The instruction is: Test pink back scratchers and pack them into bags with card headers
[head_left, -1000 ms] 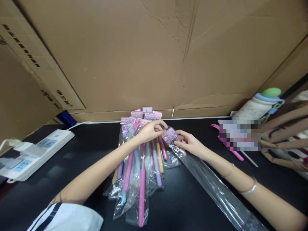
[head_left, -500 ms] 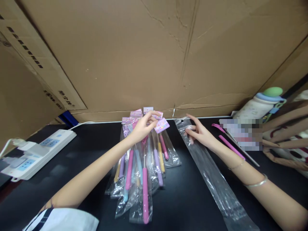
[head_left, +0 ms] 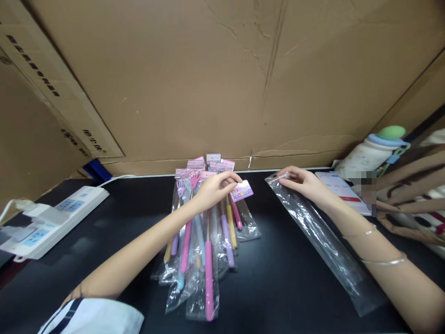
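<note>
My left hand (head_left: 222, 188) pinches a small purple-and-white printed card (head_left: 242, 190) above the right side of a pile. In the pile lie several back scratchers (head_left: 209, 283) with pink, purple, blue and yellow handles, each in a clear bag. Their claw-shaped heads (head_left: 194, 178) point to the far side; my left hand and forearm cover part of them. My right hand (head_left: 301, 183) has its thumb and fingers closed on the top end of a long clear plastic bag (head_left: 320, 236). The bag is flat, see-through, and slants down toward my right forearm.
A white power strip (head_left: 66, 218) with plugs is at left. A phone (head_left: 342, 192) lies beyond my right wrist, near a white bottle (head_left: 368, 153) with a green top. Brown bag straps (head_left: 410, 195) hang at the right edge. Cardboard (head_left: 208, 83) walls the back.
My left hand has moved right with the card. My right hand has closed on the bag's top end and shifted it right. The loose pink back scratcher at right is no longer visible.
</note>
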`<act>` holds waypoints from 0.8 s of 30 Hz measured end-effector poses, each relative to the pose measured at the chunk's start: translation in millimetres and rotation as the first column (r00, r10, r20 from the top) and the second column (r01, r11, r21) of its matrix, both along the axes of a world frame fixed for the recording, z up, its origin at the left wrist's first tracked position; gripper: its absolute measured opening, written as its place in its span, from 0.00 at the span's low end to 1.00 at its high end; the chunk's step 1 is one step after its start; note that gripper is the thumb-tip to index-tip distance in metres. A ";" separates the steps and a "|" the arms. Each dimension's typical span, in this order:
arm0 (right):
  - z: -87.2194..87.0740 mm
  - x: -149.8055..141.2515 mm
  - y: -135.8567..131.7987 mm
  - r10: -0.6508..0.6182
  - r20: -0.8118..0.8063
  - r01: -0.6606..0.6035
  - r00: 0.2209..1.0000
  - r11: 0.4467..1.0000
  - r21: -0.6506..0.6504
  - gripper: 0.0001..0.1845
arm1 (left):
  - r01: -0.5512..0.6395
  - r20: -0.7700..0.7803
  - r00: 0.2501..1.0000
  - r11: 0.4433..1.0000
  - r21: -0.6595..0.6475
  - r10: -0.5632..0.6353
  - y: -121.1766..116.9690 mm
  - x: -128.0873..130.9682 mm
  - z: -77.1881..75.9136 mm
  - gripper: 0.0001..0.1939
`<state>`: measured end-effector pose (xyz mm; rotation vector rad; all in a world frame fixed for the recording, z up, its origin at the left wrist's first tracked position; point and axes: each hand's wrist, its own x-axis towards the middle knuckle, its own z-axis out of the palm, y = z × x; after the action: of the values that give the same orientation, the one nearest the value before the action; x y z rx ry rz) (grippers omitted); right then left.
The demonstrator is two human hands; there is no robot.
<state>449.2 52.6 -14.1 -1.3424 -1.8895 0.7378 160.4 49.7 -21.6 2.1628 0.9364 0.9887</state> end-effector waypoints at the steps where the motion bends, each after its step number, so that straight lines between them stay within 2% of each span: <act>1: 1.4 -1.0 0.0 -0.044 0.043 0.041 0.998 0.997 0.071 0.19 | 0.008 0.002 1.000 1.000 0.005 -0.008 0.8 -1.3 -0.6 0.08; 4: 7.3 -8.5 -3.1 -0.141 0.147 0.093 0.979 0.952 0.292 0.18 | 0.033 0.003 0.999 0.999 0.042 -0.033 2.8 -4.5 -1.7 0.10; 6: 11.8 -16.5 -7.5 -0.133 0.152 0.074 0.979 0.935 0.346 0.17 | 0.043 -0.006 0.999 0.997 0.060 -0.042 3.1 -6.6 -1.1 0.10; 8: 15.8 -26.5 -12.6 -0.062 0.078 0.040 0.995 0.964 0.263 0.16 | 0.046 -0.009 0.999 0.997 0.062 -0.046 2.3 -9.0 1.2 0.10; 10: 18.6 -39.1 -17.4 0.017 -0.066 -0.009 0.998 0.993 0.120 0.18 | 0.046 0.001 0.999 0.997 0.056 -0.046 0.2 -11.9 5.3 0.10; 12: 20.4 -54.5 -21.0 0.068 -0.212 -0.066 0.975 0.998 0.018 0.21 | 0.054 0.014 0.998 0.998 0.043 -0.055 -3.5 -14.6 10.5 0.11; 14: 21.4 -71.9 -23.4 0.122 -0.292 -0.132 0.949 0.991 -0.014 0.23 | 0.075 0.028 0.997 0.997 0.007 -0.075 -8.7 -17.0 15.9 0.11; 17: 20.8 -97.5 -24.8 0.205 -0.338 -0.236 0.918 0.970 -0.053 0.24 | 0.082 0.073 0.995 0.990 -0.112 -0.074 -17.6 -21.4 22.6 0.12; 20: 17.0 -118.8 -24.5 0.262 -0.364 -0.293 0.894 0.955 -0.032 0.23 | 0.024 0.109 0.994 0.977 -0.212 -0.001 -23.5 -29.6 24.9 0.11; 24: 12.8 -144.7 -24.7 0.283 -0.329 -0.253 0.901 0.959 0.131 0.20 | -0.041 0.132 0.989 0.973 -0.229 0.073 -25.7 -45.2 20.3 0.10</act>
<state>304.5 27.9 -1.4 -0.8398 -1.8118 0.9506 115.2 24.0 -1.4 1.8638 0.9970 0.9957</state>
